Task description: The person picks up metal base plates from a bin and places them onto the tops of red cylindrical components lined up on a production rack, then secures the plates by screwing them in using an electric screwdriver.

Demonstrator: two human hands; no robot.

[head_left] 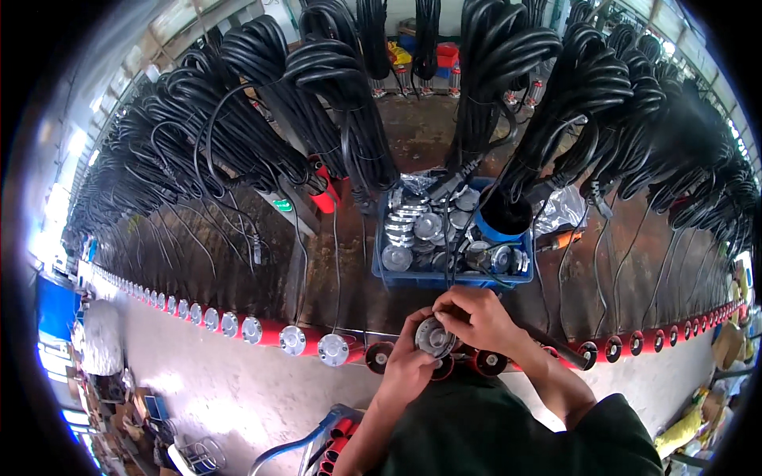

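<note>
My left hand (pixel 406 369) grips a round, grey metal end cap (pixel 433 339) by its edge, thumb below and fingers at the far side. Bent over the cap from the right is my right hand (pixel 482 319), its fingers closed on the upper rim. A thin black cable (pixel 449 266) hangs down just beyond them; whether its end lies in my fingers is hidden. Close below the hands, red tubes with open, dark ends (pixel 490 362) lie along the bench edge. To the left, a red tube carries a silver cap (pixel 333 349).
Behind my hands stands a blue crate (pixel 452 279) of metal caps, with a blue-rimmed black container (pixel 502 230) at its right. Bundles of black cable (pixel 341 71) crowd the bench (pixel 421 127) on both sides. A blue-framed cart (pixel 305 436) with red tubes stands at lower left.
</note>
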